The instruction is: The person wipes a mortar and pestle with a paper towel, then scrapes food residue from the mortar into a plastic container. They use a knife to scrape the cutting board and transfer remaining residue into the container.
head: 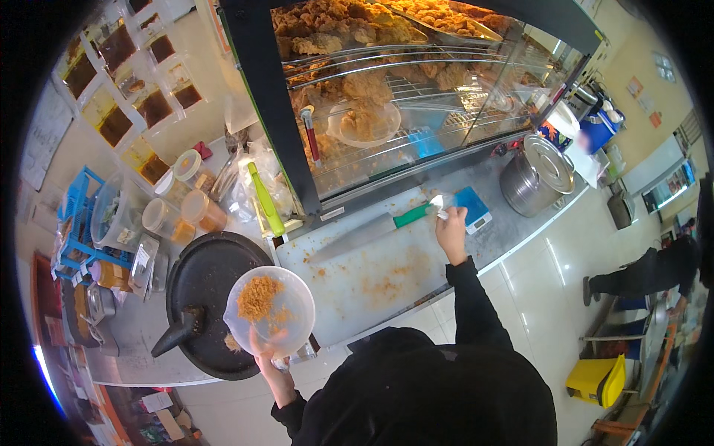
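Observation:
My left hand (273, 369) supports a translucent plastic bowl (298, 312) from below and at its near side. Orange-brown crumbs (259, 298) lie inside it, mostly heaped towards the far left. Over the far right part of a white cutting board (340, 312), the fingers of my right hand (453, 231) pinch a small shiny whitish item (439, 202), perhaps a spoon; its shape is unclear. Just left of that hand rests a large knife with a green handle (411, 216), its blade (351, 237) pointing left. Crumbs and orange smears mark the board.
A wide stone mortar (223, 265) with a stone pestle (181, 331) stands left. Beyond the board rises a glass display case (379, 173) of fried chicken. A blue-topped scale (473, 207) and a lidded steel pot (535, 175) sit right. Another person (647, 270) is far right.

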Motion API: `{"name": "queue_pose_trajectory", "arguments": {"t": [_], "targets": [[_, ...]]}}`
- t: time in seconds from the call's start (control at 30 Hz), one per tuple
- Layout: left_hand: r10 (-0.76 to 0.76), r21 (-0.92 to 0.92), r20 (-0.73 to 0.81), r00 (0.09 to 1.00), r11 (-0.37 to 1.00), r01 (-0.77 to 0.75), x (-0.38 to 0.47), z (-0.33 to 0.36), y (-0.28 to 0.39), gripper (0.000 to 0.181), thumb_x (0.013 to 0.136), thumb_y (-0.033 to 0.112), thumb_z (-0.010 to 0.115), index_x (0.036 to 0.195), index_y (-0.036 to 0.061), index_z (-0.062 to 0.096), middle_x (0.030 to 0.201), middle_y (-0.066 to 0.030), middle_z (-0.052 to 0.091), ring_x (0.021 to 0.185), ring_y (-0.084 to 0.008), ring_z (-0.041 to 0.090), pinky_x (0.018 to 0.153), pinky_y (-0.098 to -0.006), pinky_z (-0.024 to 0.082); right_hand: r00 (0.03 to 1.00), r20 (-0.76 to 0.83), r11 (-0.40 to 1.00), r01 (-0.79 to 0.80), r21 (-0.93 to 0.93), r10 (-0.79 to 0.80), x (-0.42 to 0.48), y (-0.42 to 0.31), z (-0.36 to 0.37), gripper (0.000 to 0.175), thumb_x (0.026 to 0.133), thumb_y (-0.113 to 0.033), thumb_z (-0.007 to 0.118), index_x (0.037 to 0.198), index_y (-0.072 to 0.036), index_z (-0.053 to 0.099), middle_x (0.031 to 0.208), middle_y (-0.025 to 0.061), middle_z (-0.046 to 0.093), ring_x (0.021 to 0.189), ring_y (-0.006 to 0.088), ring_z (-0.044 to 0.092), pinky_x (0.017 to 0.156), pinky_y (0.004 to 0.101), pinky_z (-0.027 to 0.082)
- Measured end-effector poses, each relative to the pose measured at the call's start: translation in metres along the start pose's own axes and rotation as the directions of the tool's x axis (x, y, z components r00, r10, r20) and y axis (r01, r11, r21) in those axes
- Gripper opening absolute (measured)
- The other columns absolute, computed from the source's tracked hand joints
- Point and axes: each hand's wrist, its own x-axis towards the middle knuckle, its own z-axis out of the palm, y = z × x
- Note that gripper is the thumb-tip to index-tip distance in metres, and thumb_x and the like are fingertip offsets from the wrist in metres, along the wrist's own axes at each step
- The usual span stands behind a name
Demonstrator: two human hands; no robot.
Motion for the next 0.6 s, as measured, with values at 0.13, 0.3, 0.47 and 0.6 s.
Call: {"name": "queue_pose_trajectory", "arguments": {"t": [0.13,0.3,0.47,0.6], "targets": [[-0.023,-0.009,-0.015,1.0,1.0,0.023,0.0,0.004,0.0,0.068,0.072,0.022,0.044,0.137,0.0101,0.028,0.094,-0.0129,0.063,0.064,-0.0099,0.051,0.048,-0.0182,0.036,0.971,-0.148,0.975,0.203,0.09,-0.188,-0.023,-0.039,-0.028,0.015,0.071,0.001,0.056,0.084,0.001,0.049,0.103,0.0204,0.046,0.087,0.0317,0.051,0.077,0.0354,0.042],[-0.047,0.02,0.097,0.994,0.999,0.046,0.0,0.012,-0.014,0.061,0.077,0.018,0.043,0.136,0.0081,0.028,0.096,-0.0155,0.062,0.066,-0.0117,0.056,0.048,-0.0223,0.039,0.98,0.196,0.678,-0.13,0.724,-0.021,-0.055,-0.136,-0.036,0.019,0.073,0.001,0.056,0.092,-0.001,0.054,0.095,0.0071,0.053,0.083,0.0136,0.052,0.071,0.027,0.043],[-0.151,0.002,0.226,0.962,0.988,0.155,0.008,0.023,-0.04,0.062,0.075,0.014,0.042,0.135,0.0072,0.029,0.104,-0.0142,0.059,0.08,-0.0164,0.056,0.062,-0.0255,0.045,0.903,0.284,0.62,-0.024,0.784,-0.323,-0.076,-0.222,-0.018,0.016,0.078,-0.005,0.055,0.093,-0.001,0.052,0.086,0.0081,0.055,0.078,0.0178,0.055,0.067,0.0305,0.044],[-0.222,-0.094,0.215,0.951,0.964,0.247,0.012,0.022,-0.059,0.054,0.082,0.018,0.041,0.133,0.0052,0.029,0.118,-0.0124,0.05,0.1,-0.0176,0.052,0.078,-0.0279,0.044,0.678,0.317,0.647,0.306,0.699,-0.663,-0.106,-0.266,-0.007,0.038,0.078,-0.02,0.058,0.108,0.001,0.046,0.088,0.0177,0.052,0.074,0.0327,0.051,0.072,0.0396,0.039]]}}
